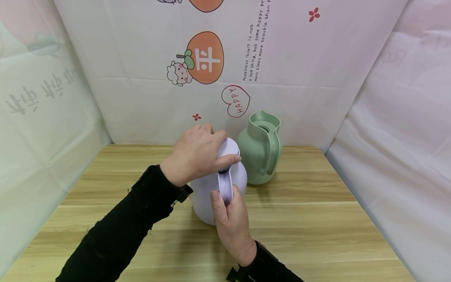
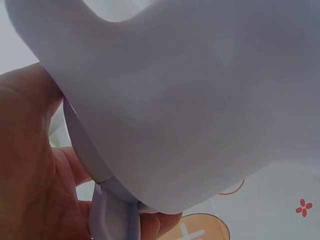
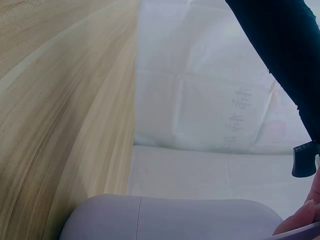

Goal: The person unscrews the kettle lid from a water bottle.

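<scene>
A lavender thermos jug (image 1: 204,199) stands on the wooden table, its handle toward me. My left hand (image 1: 197,152) grips the lavender lid (image 1: 229,145) at the jug's top, thumb along the near side and fingers over the far side. In the left wrist view, that hand (image 2: 30,165) wraps round the top part, and the pale jug body (image 2: 200,100) fills most of the picture. My right hand (image 1: 232,223) holds the handle (image 1: 225,186), thumb on its left side. The jug's side (image 3: 175,220) shows low in the right wrist view.
A green jug (image 1: 253,164) stands just behind and to the right, its top uncovered and its handle facing me. White printed cloth (image 1: 141,98) hangs behind the wooden table (image 1: 310,219) and on both sides. The left sleeve (image 3: 280,50) crosses the right wrist view.
</scene>
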### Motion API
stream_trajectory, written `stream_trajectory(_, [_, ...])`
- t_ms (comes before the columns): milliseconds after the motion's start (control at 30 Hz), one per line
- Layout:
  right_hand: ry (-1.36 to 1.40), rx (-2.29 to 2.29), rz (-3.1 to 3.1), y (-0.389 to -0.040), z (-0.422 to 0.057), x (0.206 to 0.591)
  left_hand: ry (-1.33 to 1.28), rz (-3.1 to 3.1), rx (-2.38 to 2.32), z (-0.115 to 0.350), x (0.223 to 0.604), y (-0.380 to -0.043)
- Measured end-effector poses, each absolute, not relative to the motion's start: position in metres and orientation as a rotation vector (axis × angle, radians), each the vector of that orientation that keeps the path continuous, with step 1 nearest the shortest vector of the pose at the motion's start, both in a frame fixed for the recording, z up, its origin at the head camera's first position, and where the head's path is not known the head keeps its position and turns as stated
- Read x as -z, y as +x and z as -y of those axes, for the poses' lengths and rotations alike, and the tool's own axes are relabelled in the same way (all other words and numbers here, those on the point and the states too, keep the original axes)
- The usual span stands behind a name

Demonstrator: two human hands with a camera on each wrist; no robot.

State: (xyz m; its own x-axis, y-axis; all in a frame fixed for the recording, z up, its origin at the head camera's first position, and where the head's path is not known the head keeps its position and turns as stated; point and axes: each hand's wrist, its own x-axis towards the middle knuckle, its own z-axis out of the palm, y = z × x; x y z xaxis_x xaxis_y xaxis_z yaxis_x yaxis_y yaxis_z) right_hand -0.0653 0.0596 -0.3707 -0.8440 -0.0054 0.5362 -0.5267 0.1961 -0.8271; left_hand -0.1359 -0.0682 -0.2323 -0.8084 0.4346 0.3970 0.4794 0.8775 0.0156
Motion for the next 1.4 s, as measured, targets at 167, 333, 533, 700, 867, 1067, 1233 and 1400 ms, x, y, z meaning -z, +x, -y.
stream_trajectory(167, [0.495, -1.679, 2.066, -0.065, -0.060, 0.371, -0.664, 2.658, 0.145, 0.068, 0.233, -0.136])
stream_trajectory(333, [0.504, -1.681, 2.065, -0.065, -0.060, 0.371, -0.631, 2.670, 0.104, 0.070, 0.232, -0.136])
stream_trajectory(533, [0.510, -1.664, 2.050, -0.066, -0.060, 0.372, -0.684, 2.710, 0.071, 0.074, 0.226, -0.137])
stream_trajectory(700, [0.521, -1.646, 2.038, -0.066, -0.060, 0.372, -0.867, 2.737, 0.177, 0.082, 0.219, -0.140])
stream_trajectory(867, [0.531, -1.639, 2.031, -0.067, -0.060, 0.373, -1.082, 2.715, 0.316, 0.088, 0.214, -0.142])
stream_trajectory(1067, [0.531, -1.634, 2.039, -0.066, -0.060, 0.373, -1.176, 2.688, 0.325, 0.088, 0.213, -0.142])
stream_trajectory(1233, [0.525, -1.627, 2.042, -0.066, -0.061, 0.373, -1.144, 2.703, 0.300, 0.086, 0.212, -0.142])
stream_trajectory(1400, [0.526, -1.629, 2.044, -0.066, -0.061, 0.372, -1.095, 2.698, 0.291, 0.083, 0.212, -0.143])
